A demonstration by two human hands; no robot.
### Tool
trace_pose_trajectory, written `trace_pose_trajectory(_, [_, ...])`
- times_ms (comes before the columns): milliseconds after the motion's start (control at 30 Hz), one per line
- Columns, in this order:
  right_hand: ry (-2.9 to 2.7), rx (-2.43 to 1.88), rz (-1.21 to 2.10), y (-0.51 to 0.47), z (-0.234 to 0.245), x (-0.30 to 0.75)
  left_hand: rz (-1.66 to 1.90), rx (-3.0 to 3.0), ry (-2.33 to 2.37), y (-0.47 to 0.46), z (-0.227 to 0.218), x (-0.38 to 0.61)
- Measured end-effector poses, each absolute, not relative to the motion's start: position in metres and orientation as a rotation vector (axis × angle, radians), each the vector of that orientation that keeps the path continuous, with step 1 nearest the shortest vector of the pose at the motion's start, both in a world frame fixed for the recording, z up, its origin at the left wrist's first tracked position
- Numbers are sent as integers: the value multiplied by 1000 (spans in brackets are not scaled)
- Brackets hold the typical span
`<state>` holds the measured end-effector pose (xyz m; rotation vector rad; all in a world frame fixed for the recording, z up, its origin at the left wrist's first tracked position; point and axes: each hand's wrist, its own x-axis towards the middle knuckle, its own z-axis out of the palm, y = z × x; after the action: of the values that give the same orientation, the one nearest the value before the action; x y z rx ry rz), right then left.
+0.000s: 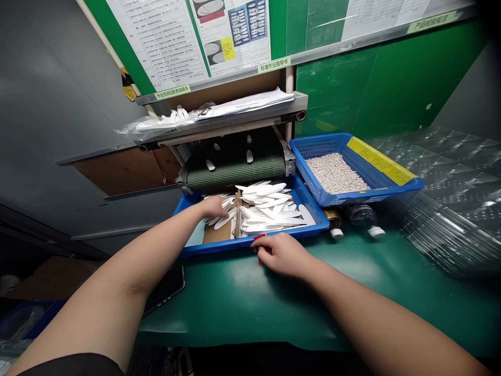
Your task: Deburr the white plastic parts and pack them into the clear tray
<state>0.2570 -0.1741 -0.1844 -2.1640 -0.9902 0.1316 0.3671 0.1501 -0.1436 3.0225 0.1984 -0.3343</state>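
The left hand (214,207) is among white pieces (224,219) in the blue tray's (219,247) left part, too obscured to tell its grip. At the front rim, the right hand (281,253) pinches a partly covered red object (260,237).

Left grip (214,208) in the tray (219,247), right grip (281,251) at its near rim.
Pieces (266,196) lie in the tray on the surface (235,308), under the left grip and, past a divider (237,214), to its right. Beyond both grips, a conveyor belt (238,175) ends at the tray's far side, below a shelf (258,116). Right of and beyond the right grip stands a basket (352,197) holding pellets (336,173), bottles (360,214) under its near edge; a phone (170,286) lies nearer than the left grip.
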Motion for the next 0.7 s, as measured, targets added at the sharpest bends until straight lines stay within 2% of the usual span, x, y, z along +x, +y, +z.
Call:
trace_pose_trajectory(167, [-963, -2106, 130, -174, -182, 257, -204, 2896, 262, 151, -119, 340])
trace_pose_trajectory(333, [-815, -1963, 123, -175, -182, 257, 208, 2576, 308, 120, -82, 268])
trace_pose_trajectory(400, [-765, -1866, 167, -176, -182, 257, 161, 2392, 257, 93, -78, 236])
trace_pose_trajectory(567, [-701, -1668, 349, -175, -180, 260, -36, 2249, 8, 35, -108, 198])
trace_pose_trajectory(700, [-644, -1662, 359, -173, -180, 258, -125, 2028, 53, 32, -140, 199])
